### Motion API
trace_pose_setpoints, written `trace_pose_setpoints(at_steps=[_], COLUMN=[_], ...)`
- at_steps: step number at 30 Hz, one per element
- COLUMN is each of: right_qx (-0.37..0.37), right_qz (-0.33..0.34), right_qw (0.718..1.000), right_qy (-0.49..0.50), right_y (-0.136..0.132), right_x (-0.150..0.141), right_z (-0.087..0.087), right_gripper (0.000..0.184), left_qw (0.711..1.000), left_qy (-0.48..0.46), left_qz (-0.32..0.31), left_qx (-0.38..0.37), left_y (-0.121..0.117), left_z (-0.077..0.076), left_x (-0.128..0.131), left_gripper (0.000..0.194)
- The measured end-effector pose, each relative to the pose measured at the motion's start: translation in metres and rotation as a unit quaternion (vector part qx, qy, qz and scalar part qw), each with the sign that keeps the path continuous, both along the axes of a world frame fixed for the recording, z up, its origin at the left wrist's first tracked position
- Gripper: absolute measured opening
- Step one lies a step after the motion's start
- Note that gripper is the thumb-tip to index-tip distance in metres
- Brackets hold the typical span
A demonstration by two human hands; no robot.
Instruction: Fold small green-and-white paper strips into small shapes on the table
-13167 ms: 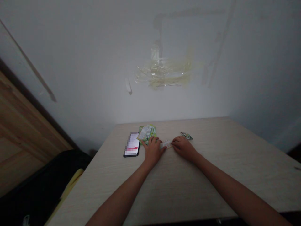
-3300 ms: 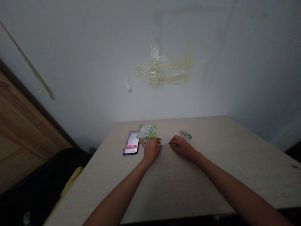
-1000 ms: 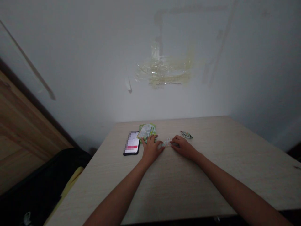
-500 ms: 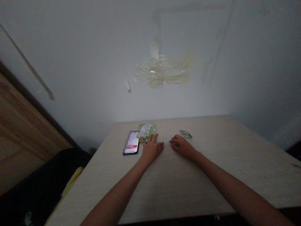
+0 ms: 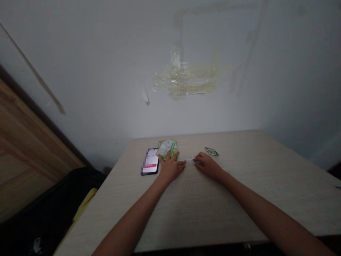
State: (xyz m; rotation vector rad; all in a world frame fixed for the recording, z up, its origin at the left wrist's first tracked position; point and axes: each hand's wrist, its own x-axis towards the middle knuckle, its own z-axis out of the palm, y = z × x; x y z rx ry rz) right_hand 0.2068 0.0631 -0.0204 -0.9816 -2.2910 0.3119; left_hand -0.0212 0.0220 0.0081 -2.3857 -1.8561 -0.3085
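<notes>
A small whitish sheet (image 5: 190,161) with coloured print lies on the table between my hands; its kind is too small to make out. My left hand (image 5: 171,168) rests flat with spread fingers, its thumb at the sheet's left edge. My right hand (image 5: 208,165) is closed, its fingertips pinching the sheet's right end. Just beyond my left fingers are green-and-white printed packets (image 5: 167,147), partly covered by them. A small folded green-and-white packet (image 5: 211,151) lies behind my right hand.
A phone (image 5: 150,161) with a lit screen lies left of my left hand, against the packets. The pale wooden table (image 5: 191,209) meets a wall (image 5: 112,89) with old tape on it. Dark and yellow cloth (image 5: 85,199) is off the table's left edge.
The view has shifted very slightly. Both hands stay in place around the small sheet, with the left fingers drawn a little closer together.
</notes>
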Motion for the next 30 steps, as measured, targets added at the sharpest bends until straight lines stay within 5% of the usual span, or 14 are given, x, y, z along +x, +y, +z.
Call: trace_pose_setpoints(at_steps=[14, 23, 30], right_qx=[-0.001, -0.005, -0.007], right_qz=[0.0, 0.002, 0.001], right_qw=[1.0, 1.0, 1.0], right_qy=[0.003, 0.008, 0.005], right_y=[-0.003, -0.002, -0.002], right_x=[-0.001, -0.001, 0.0], right_z=[0.005, 0.003, 0.004], right_gripper=[0.017, 0.019, 0.018], left_qw=[0.991, 0.999, 0.997], left_qy=[0.023, -0.035, -0.016], left_qz=[-0.095, -0.027, -0.044], left_qx=[0.096, 0.015, 0.059], left_y=[-0.007, 0.008, -0.001], left_z=[0.006, -0.002, -0.004], left_x=[0.013, 0.004, 0.007], left_gripper=[0.023, 0.034, 0.027])
